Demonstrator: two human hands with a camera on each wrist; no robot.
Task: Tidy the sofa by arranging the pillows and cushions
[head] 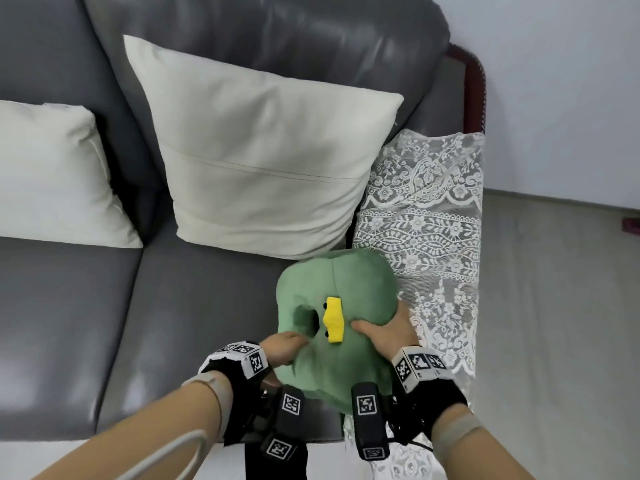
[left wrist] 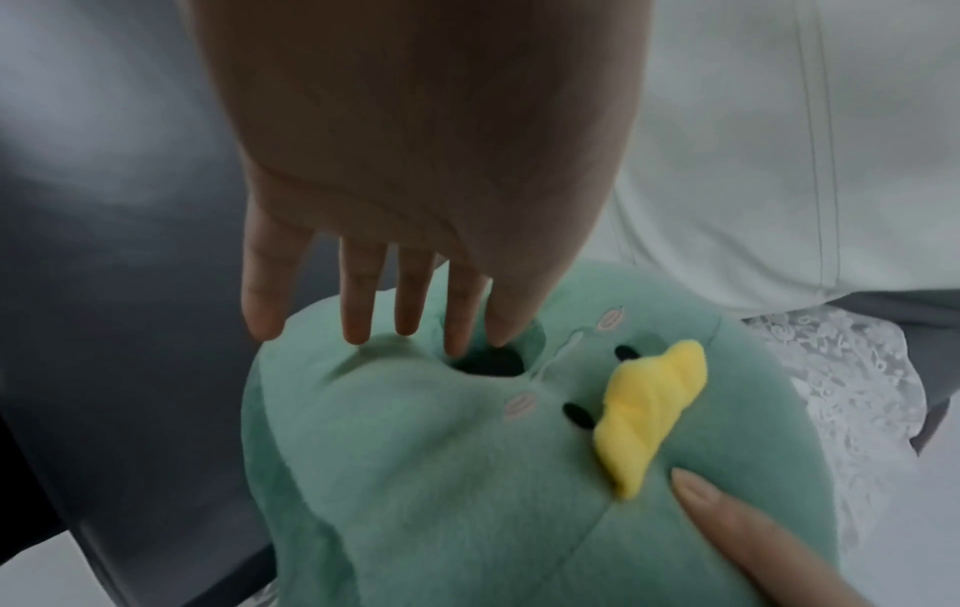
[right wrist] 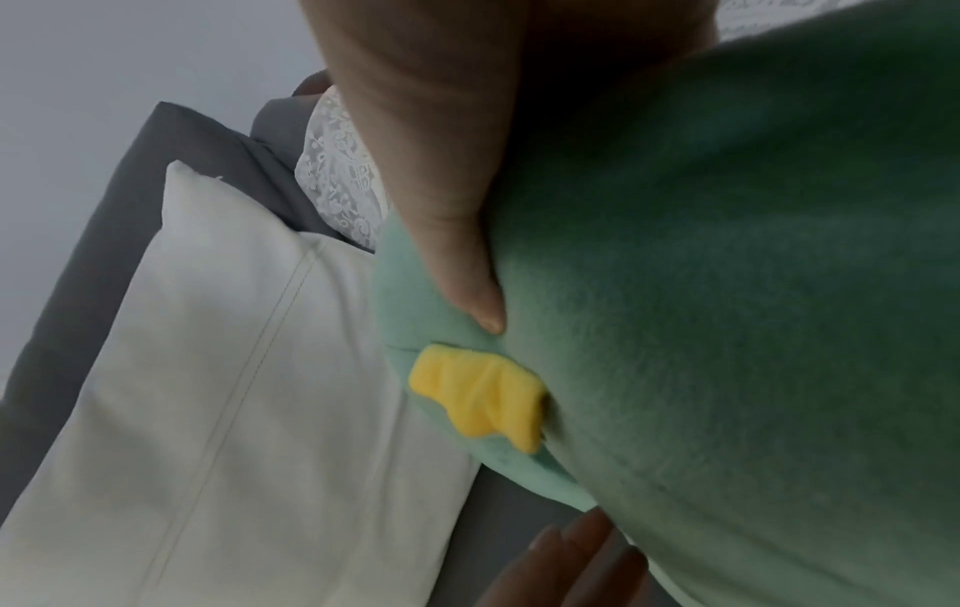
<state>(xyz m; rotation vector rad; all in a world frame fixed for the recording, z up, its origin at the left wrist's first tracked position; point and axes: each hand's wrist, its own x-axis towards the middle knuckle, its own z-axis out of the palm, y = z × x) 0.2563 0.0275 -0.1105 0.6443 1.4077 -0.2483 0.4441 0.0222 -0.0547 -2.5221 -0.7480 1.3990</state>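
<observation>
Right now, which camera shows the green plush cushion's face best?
Left wrist: the green plush cushion fills the frame with its yellow beak, both black eyes and pink cheek marks clear. The head view shows its whole outline but the face small; the right wrist shows mostly shadowed side, plus the beak.

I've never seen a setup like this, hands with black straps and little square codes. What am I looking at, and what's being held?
No machine: these are a person's bare hands, with cameras strapped to the wrists. The wide picture comes from a head camera; the two close ones look along each wrist. On the grey leather sofa, a cream pillow and a second cream pillow lean against the backrest; a lace cover drapes one end. Both hands hold a green plush cushion with a yellow beak: the right hand grips its edge, thumb in front; the left hand presses fairly straight fingers against it.
</observation>
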